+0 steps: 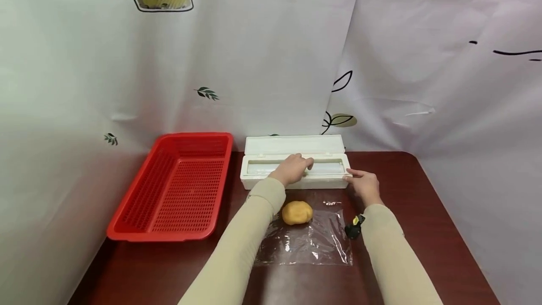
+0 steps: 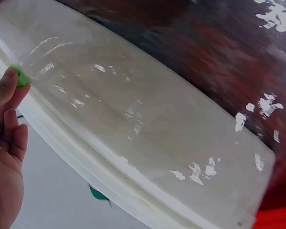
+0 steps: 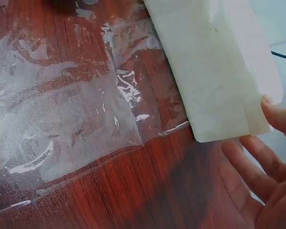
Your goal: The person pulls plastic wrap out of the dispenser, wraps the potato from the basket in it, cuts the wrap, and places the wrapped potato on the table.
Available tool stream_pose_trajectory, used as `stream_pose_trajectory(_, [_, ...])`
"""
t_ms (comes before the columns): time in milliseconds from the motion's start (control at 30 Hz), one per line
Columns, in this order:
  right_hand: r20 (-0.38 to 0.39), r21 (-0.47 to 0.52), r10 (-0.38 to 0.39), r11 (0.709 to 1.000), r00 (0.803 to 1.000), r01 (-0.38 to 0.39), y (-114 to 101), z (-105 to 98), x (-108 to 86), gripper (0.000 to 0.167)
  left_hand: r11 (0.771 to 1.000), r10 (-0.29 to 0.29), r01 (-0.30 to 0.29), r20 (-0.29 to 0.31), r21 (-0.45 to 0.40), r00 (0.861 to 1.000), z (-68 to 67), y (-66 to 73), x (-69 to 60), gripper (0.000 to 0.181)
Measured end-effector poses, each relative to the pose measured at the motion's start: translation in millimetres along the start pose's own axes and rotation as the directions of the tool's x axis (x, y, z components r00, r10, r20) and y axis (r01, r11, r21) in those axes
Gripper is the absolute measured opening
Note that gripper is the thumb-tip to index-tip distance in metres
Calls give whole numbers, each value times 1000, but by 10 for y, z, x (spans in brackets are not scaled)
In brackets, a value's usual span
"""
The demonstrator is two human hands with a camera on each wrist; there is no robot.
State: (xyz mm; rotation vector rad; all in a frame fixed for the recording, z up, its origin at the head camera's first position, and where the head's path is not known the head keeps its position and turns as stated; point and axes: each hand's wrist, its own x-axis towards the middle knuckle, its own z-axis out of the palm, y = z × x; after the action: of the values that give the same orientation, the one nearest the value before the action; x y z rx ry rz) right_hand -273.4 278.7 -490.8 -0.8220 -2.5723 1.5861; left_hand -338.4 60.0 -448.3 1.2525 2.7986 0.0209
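A white cling film dispenser box (image 1: 317,183) stands at the back of the table with its lid raised and a roll inside. My left hand (image 1: 293,169) reaches over its front edge; in the left wrist view, thumb and finger pinch a small green slide cutter (image 2: 20,77). With thumb and fingertips, my right hand (image 1: 365,186) holds the box's right end. Clear cling film (image 1: 328,244) runs from the box down its front and lies wrinkled over the table. On the film sits a yellow-brown potato (image 1: 297,212), close to my left sleeve.
A red plastic basket (image 1: 169,236) stands on the left of the dark reddish table (image 1: 427,229). Beside my right wrist is a small black object with a yellow mark (image 1: 354,227). A white patterned curtain (image 1: 271,60) hangs behind the table.
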Motion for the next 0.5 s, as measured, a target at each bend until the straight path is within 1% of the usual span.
stream_pose_trajectory(167, [42,19,5,1000,999,-6,31,-79,-7,42,1000,8,-9,-20,-14,1000,20,-42,-60,21])
stream_pose_trajectory(200, [47,20,11,1000,999,-12,-7,-96,-52,43,1000,11,-11,-23,-14,1000,24,-48,-69,20])
stream_pose_trajectory(333, [60,18,4,1000,998,-6,-35,-93,-75,41,1000,18,-19,-48,-19,999,30,-71,-104,16])
stream_pose_trajectory(433, [49,6,-3,1000,999,3,-49,-67,-72,41,999,22,-23,-63,-24,998,25,-93,-132,15])
stream_pose_trajectory(500, [30,5,-5,1000,1000,5,-12,-35,-12,40,999,24,-26,-64,-28,998,15,-109,-152,15])
